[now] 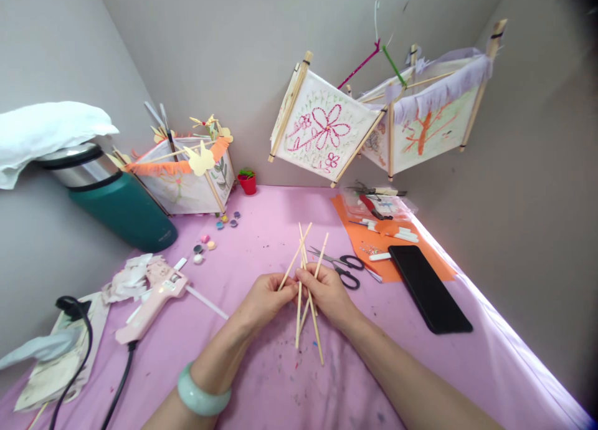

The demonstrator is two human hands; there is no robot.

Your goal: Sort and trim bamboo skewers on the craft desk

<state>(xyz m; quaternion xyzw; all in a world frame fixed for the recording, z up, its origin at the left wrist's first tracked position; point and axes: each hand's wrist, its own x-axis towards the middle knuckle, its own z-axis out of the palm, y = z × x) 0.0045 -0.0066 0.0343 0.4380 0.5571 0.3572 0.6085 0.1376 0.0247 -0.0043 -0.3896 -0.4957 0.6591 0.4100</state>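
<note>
Several thin wooden sticks (319, 341) cross one another between my two hands, above the middle of the table. My left hand (271, 299), with a pale green bangle (204, 390) on its wrist, is closed on one slanting stick (296, 254). Close beside it, my right hand (329, 293) pinches the other sticks near their middles. The fingertips of both hands almost meet, and some contact points are hidden behind the fingers. Just past my right hand lie black-handled scissors (349, 273), partly open.
A pink glue gun (156, 302) with a cord lies left, near a teal bottle (121, 202) and a decorated paper lantern (182, 187). Painted lanterns (322, 128) hang ahead. At right are a black phone (428, 288) and orange sheets (387, 269) with small tools. Paint pots (233, 223) stand behind.
</note>
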